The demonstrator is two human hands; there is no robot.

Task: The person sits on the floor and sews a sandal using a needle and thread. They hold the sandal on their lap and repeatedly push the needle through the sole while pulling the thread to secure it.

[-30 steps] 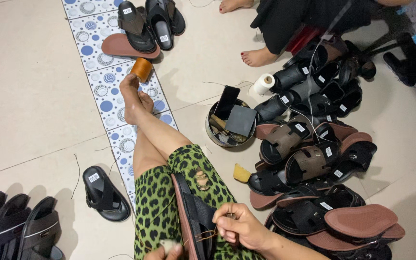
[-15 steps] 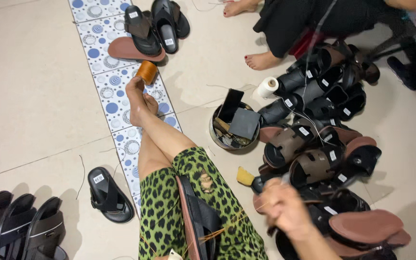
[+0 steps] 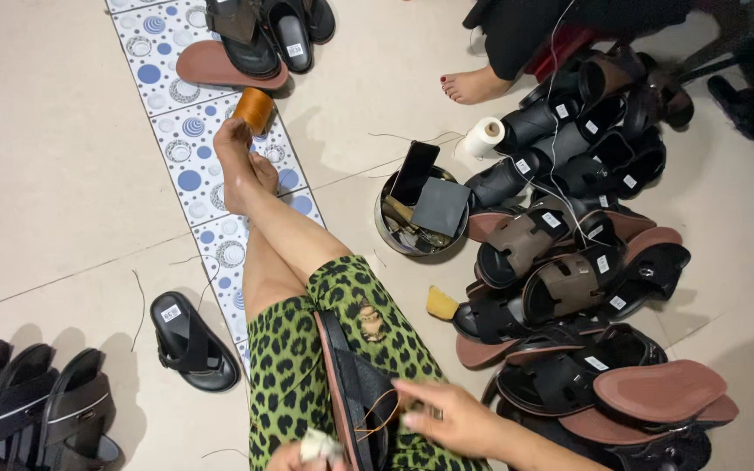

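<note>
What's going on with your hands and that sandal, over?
Right hand pinching orange thread at black sandal on lap. Left hand low, holding white scrap. Sandal pile close on right, not blocking.

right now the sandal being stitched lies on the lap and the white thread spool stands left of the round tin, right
Not quite. In the head view the white thread spool stands to the right of the round tin, up beside the pile. The sandal does lie on the lap, with the right hand on it.
</note>
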